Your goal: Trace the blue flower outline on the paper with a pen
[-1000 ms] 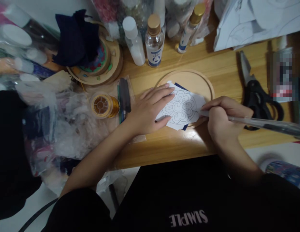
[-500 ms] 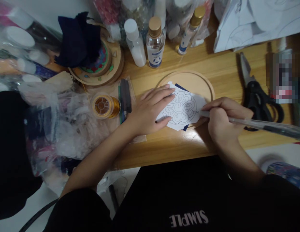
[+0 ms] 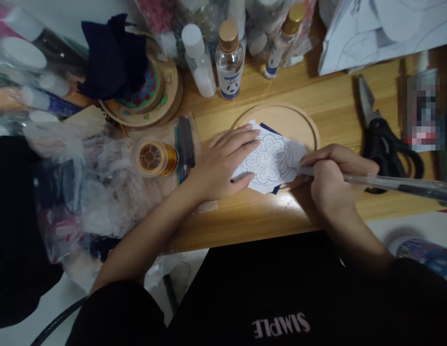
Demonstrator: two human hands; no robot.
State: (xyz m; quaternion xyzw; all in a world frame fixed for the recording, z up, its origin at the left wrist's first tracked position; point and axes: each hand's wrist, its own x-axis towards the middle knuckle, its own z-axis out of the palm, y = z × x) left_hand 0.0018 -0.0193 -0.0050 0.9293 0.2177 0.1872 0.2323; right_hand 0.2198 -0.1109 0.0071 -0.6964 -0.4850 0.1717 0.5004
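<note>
Head view, clock face centred on the paper. A thin white paper sheet (image 3: 268, 158), printed with a flower in black outline, is laid over a dark blue, fabric-like piece (image 3: 269, 128), which shows at 12 and 5 o'clock; both rest on a round, pale wooden hoop or board (image 3: 293, 120). At 9 o'clock, the paper is pressed down by the left hand (image 3: 223, 168), its fingers slightly spread. At 3 o'clock, a slim, clear plastic pen (image 3: 389, 183) is pinched by the right hand (image 3: 329, 178) near its tip; whether the tip touches the paper cannot be told. Black-handled metal scissors (image 3: 383, 144) are seen beyond, also towards 3 o'clock. The paper may be judged light, easily creased and prone to slide, hence best held flat by its margins; the pen, light, stiff and smooth, is best gripped low.
</note>
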